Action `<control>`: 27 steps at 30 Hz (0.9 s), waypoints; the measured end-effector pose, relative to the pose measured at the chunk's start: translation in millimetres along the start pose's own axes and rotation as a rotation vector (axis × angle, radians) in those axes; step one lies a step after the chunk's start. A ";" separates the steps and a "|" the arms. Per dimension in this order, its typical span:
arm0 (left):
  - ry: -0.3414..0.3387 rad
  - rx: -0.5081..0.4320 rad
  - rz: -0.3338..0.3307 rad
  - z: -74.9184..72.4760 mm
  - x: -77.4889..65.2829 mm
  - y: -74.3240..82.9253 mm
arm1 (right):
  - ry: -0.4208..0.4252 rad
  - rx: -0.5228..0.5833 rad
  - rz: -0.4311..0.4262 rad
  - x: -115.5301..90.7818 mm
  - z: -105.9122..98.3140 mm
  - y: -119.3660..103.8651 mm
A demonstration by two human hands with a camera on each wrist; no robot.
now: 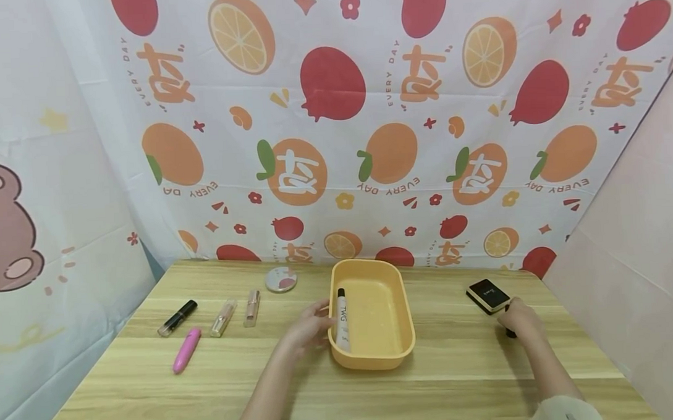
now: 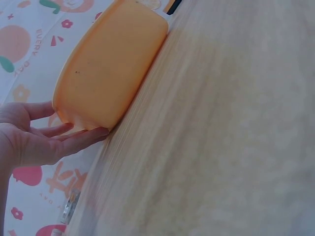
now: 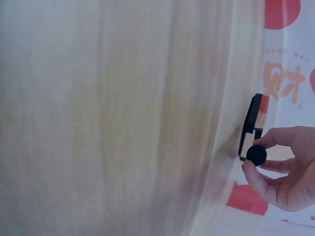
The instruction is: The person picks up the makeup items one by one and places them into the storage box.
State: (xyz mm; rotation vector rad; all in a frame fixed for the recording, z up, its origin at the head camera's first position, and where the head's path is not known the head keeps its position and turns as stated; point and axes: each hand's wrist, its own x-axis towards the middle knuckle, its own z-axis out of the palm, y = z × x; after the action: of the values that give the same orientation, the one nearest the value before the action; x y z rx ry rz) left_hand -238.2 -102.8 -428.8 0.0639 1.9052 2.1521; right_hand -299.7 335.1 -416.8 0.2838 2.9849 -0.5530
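A yellow plastic bin stands mid-table, with a white tube with a black cap lying along its left inside wall. My left hand is at the bin's left side; in the left wrist view its extended fingers touch the outer wall and the thumb reaches the rim. At the right, my right hand pinches a small black round-ended cylinder between thumb and fingers, low over the table. Just beyond that hand lies a black square compact case with a gold-toned edge.
On the left of the wooden table lie a black-capped lip gloss tube, a pink pen-like tube, two clear-and-pink lip tubes and a round compact. A fruit-print curtain hangs along the back edge.
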 end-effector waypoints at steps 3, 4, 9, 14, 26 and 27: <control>-0.006 0.000 0.003 -1.2 0.8 -0.1 | 0.004 0.030 -0.020 -2.5 -0.1 -6.8; -0.009 0.004 0.007 -1.7 1.0 -0.6 | 0.005 0.045 -0.027 -3.4 0.1 -9.4; -0.006 0.027 0.003 -2.8 2.2 -2.8 | -0.021 0.134 -0.048 -9.6 -1.4 -24.6; -0.003 -0.002 0.005 -1.2 0.5 -1.7 | -0.049 0.149 -0.089 -17.8 -6.3 -40.4; 0.002 0.015 0.000 -1.5 0.0 -2.5 | -0.012 0.111 -0.205 -29.9 -7.9 -70.4; 0.003 0.016 0.001 -1.4 0.2 -2.9 | -0.010 0.109 -0.216 -30.7 -8.0 -72.3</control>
State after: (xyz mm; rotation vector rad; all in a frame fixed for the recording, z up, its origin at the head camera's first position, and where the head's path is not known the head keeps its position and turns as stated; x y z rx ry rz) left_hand -238.2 -103.8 -431.8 0.0647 1.9249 2.1386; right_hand -284.5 266.7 -380.5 -0.0347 2.9992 -0.7373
